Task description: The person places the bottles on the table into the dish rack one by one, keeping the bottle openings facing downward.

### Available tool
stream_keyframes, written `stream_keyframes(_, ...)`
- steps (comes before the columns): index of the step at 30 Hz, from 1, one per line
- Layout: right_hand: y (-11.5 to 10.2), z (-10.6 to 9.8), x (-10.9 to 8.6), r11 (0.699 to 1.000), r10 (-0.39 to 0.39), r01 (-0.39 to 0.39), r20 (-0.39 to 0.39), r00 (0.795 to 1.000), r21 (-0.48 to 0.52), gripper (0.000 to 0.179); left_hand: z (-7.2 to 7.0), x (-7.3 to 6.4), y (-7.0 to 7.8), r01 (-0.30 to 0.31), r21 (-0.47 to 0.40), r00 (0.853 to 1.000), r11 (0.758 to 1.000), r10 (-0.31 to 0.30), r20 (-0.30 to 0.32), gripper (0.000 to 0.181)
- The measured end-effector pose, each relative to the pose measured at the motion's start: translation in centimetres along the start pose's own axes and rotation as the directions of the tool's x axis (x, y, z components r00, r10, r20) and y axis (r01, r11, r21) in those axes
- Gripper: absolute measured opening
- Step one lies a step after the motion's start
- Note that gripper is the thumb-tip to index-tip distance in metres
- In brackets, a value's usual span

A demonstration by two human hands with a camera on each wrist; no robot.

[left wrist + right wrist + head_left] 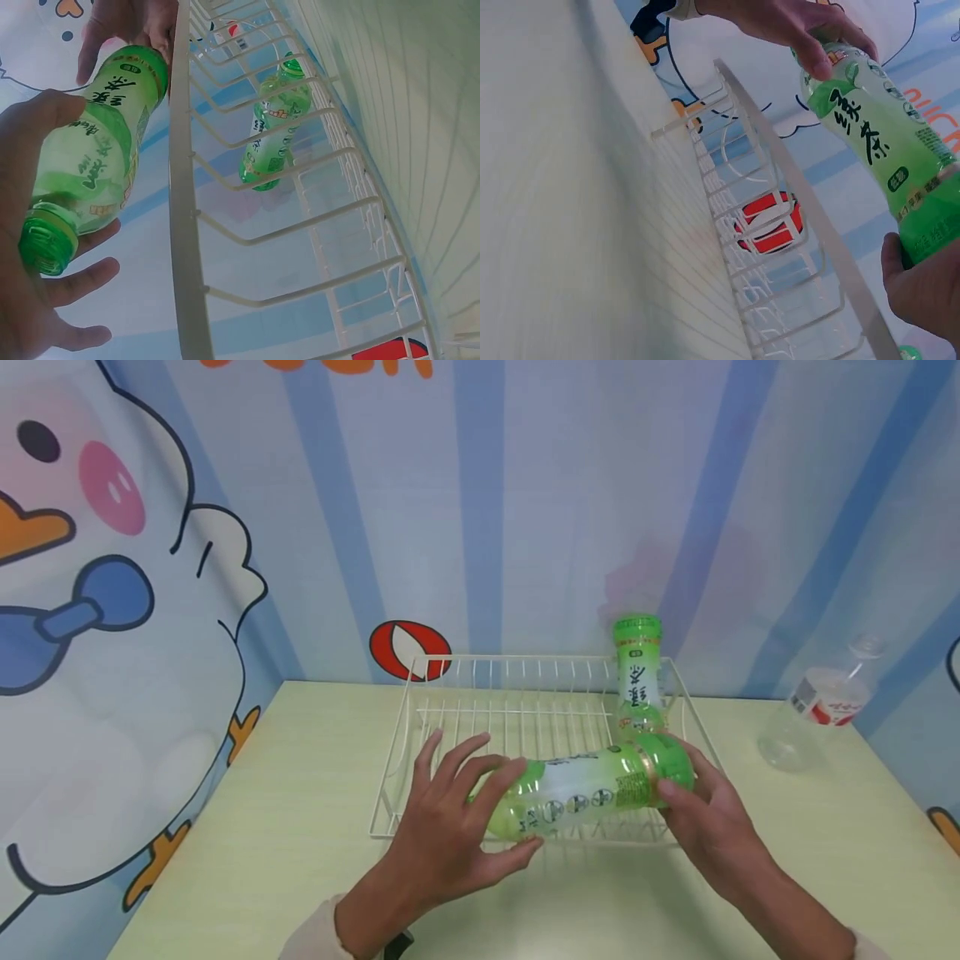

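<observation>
In the head view, holds a green-tea bottle (581, 789) nearly level over the front of a white wire rack (517, 712), set on a pale table (300, 802). Grips the broad green base in a curled right hand (708, 822), pressing a thumb across the near side. Spreads the fingers of the left hand (450, 818) loosely about the cap end, without closing round it. Takes in a second green bottle (638, 681) standing base up near the rack's back right corner, a clear bottle (813, 718) farther right on the table, bearing a red-and-white label, and a blue-striped backdrop (547, 527) printed with a large cartoon duck (135, 693).

From the left wrist, lays the left thumb against the held bottle and splays the other fingers past its far side, near the green cap. Looks through the rack's wires to the second green bottle.

From the right wrist, shows the held bottle aslant beside the rack's rim, lettering to the lens, clasped at the base by the right hand and touched at the other end by the left thumb
</observation>
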State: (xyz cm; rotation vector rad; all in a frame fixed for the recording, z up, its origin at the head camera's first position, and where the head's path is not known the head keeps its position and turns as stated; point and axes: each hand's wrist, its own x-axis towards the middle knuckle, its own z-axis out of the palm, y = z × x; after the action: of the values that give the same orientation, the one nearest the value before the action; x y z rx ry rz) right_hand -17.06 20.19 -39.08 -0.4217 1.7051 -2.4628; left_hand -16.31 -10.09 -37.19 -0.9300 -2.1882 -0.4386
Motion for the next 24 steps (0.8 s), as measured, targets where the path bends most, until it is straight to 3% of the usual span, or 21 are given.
stream_keyframes(6,0.0,0.9,-0.2,0.998,0.009,-0.011,0.051,0.999,0.056,0.046,0.1,0.0,0.2,-0.009,-0.001,0.999,1.0,0.009,-0.046,0.077)
stream_keyframes(13,-0.3,2.2,-0.1,0.998,-0.027,0.026,0.027,0.999,0.052,0.046,0.2,0.2,0.1,-0.03,-0.008,0.995,1.0,0.029,-0.096,0.078)
stream_keyframes(18,-0.5,2.7,0.0,0.998,-0.035,0.035,-0.001,0.999,0.043,0.048,0.1,0.2,0.1,-0.025,-0.023,0.995,0.999,0.023,-0.097,0.079)
stream_keyframes(24,-0.8,3.1,0.2,0.989,-0.06,0.058,0.013,0.998,0.136,0.049,0.2,-0.2,0.0,-0.007,-0.06,0.997,0.998,0.002,-0.08,0.082)
